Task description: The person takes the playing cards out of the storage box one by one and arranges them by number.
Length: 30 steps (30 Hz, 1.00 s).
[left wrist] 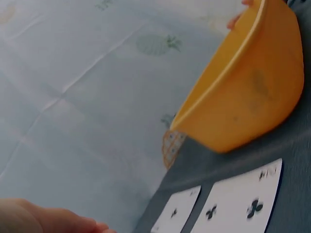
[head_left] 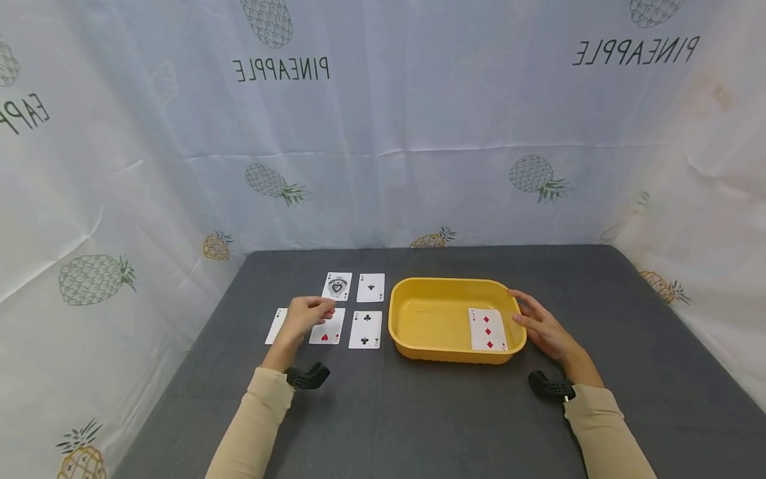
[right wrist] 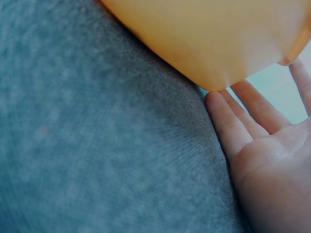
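Head cam: yellow tray (head_left: 433,319) w/ 3 of diamonds (head_left: 487,331) face-up, R end. R hand (head_left: 543,329) touches tray, fingers unclenched. L hand (head_left: 304,315) over hearts card (head_left: 325,331); can't tell if pinching.

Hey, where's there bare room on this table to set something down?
The dark tabletop is bare in front of the yellow tray, between the beige sleeves, and right of the right hand. Inside the tray, the part left of the diamond card is bare. It's crowded left of the tray, where cards lie close together around the left hand.
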Each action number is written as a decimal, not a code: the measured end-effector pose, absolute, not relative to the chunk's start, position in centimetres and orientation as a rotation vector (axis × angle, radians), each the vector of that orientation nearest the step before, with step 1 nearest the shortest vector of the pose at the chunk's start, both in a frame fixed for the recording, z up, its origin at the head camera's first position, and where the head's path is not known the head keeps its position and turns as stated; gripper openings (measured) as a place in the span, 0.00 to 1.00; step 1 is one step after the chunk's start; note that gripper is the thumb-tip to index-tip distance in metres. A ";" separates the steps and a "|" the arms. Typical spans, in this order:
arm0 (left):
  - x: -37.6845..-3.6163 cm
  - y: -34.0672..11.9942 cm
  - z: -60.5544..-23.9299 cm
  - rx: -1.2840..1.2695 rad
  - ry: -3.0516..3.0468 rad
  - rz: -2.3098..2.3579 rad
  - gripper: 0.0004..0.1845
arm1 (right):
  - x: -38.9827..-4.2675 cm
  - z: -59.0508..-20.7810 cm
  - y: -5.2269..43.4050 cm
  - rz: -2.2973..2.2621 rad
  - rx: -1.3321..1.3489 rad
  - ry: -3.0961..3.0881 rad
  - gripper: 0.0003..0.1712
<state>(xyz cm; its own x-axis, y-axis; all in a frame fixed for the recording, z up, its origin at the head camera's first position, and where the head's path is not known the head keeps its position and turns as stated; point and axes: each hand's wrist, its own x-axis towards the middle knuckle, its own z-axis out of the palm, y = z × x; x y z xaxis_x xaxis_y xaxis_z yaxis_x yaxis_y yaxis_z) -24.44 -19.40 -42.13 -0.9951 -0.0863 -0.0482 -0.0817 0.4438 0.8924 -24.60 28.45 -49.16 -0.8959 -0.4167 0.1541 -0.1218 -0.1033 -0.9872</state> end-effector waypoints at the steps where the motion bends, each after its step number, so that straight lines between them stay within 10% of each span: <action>1: -24.5 -19.0 -42.0 0.130 -2.665 -1.658 0.16 | -24.6 -49.2 28.4 -2.106 -0.601 1.953 0.29; 30: -24.1 -5.7 -40.4 -0.388 -2.753 -1.911 0.15 | -24.6 -49.2 28.5 -2.088 -0.566 1.981 0.29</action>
<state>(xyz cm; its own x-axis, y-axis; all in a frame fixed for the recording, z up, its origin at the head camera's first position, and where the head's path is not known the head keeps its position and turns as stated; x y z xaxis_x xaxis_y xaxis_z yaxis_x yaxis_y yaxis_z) -24.14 -5.71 -40.37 -0.9470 0.3156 -0.0591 0.0550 0.3408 0.9385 -24.61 28.48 -49.18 -0.9047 -0.4052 0.1318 -0.1103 -0.0760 -0.9910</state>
